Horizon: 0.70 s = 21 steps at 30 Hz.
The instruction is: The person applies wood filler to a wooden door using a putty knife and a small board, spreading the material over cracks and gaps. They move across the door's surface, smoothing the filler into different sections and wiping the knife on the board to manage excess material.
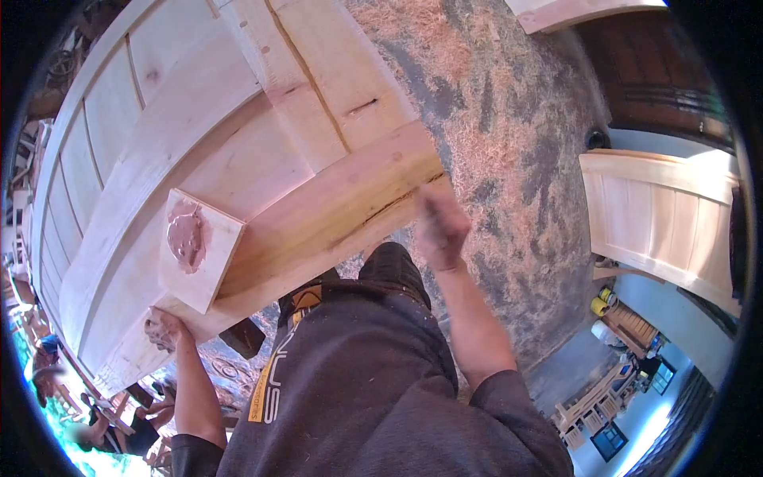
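One large wooden panel (pixel 230 163) is filling the left and middle of the view, in front of a person in a dark shirt (pixel 373 381)
At the lower left, people (pixel 143 433) are showing small in the background; next, the left hand (pixel 164 327) is resting at the panel's near edge, fingers bending, though I cannot tell whether they are gripping it; just beside it, a small square board (pixel 218 270) is lying on the panel, carrying a smear of pink paste (pixel 188 236); farther right, a dark crack (pixel 389 207) is running along the near rail; at the rail's right end, the right hand (pixel 443 229) is blurring, so its grip I cannot tell; beyond, wood shavings (pixel 509 175) are covering the floor and another panel (pixel 660 215) is standing at far right
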Each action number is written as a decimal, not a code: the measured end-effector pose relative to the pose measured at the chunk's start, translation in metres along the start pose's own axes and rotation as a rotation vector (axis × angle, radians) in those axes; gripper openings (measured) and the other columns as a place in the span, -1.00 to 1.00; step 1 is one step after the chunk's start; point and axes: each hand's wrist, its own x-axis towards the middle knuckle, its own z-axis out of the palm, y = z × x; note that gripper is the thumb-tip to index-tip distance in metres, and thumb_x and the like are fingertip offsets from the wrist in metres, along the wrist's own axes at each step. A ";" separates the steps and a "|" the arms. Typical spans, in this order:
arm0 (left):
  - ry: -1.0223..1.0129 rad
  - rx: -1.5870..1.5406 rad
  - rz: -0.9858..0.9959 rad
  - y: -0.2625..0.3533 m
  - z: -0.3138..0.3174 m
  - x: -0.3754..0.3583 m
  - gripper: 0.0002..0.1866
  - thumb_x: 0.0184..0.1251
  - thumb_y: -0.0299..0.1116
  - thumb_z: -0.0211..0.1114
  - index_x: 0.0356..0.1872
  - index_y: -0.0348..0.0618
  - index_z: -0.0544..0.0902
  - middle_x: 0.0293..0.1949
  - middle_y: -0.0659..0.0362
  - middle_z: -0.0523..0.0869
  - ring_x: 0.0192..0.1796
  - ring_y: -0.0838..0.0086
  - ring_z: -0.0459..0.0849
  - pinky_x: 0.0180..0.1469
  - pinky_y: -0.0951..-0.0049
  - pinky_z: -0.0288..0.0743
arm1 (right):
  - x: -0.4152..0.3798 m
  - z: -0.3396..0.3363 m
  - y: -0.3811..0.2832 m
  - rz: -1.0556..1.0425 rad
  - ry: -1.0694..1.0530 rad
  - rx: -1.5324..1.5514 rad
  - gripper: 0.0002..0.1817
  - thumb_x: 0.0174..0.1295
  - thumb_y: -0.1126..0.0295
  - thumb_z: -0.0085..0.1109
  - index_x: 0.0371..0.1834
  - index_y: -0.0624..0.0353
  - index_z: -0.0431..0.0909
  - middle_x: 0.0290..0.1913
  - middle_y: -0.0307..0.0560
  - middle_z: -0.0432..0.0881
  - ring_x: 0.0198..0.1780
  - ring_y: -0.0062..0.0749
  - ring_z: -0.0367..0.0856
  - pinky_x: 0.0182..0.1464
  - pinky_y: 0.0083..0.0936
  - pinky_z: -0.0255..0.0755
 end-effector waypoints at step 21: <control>-0.015 -0.676 0.674 -0.002 0.010 -0.019 -0.17 0.36 0.05 0.39 0.47 -0.27 0.32 0.40 -0.15 0.39 0.45 -0.03 0.34 0.53 0.04 0.14 | -0.039 0.036 -0.101 0.058 -0.015 0.125 -0.90 0.29 0.60 0.27 -0.16 0.24 0.65 -0.32 0.05 0.71 -0.35 -0.09 0.70 -0.30 -0.30 0.55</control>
